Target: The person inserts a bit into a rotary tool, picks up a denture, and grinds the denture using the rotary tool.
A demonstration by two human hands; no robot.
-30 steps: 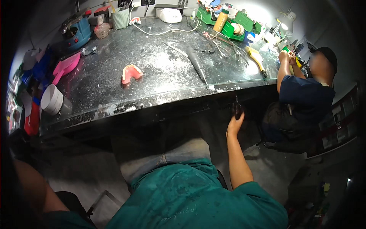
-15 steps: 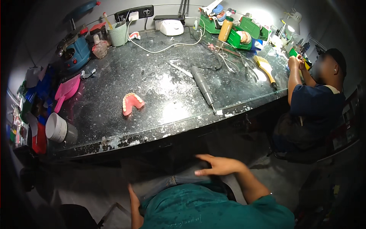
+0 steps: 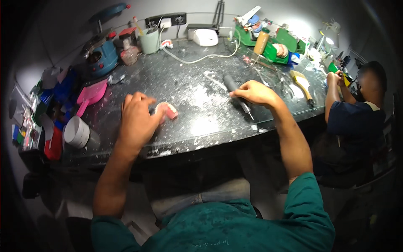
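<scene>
You see a bright lamp [image 3: 326, 40] glaring at upper right, sheen on the dark benchtop [image 3: 201, 126], and black, bent fisheye edges.

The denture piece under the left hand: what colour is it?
The denture piece is pink with whitish teeth, shown in the head view.

Left hand [image 3: 136, 119]: up from out of sight onto the worktop [image 3: 197, 126], fingers now on the pink denture [image 3: 168, 111].
Right hand [image 3: 256, 92]: risen from below the counter edge, now closed over the dark handpiece [image 3: 237, 94].
</scene>
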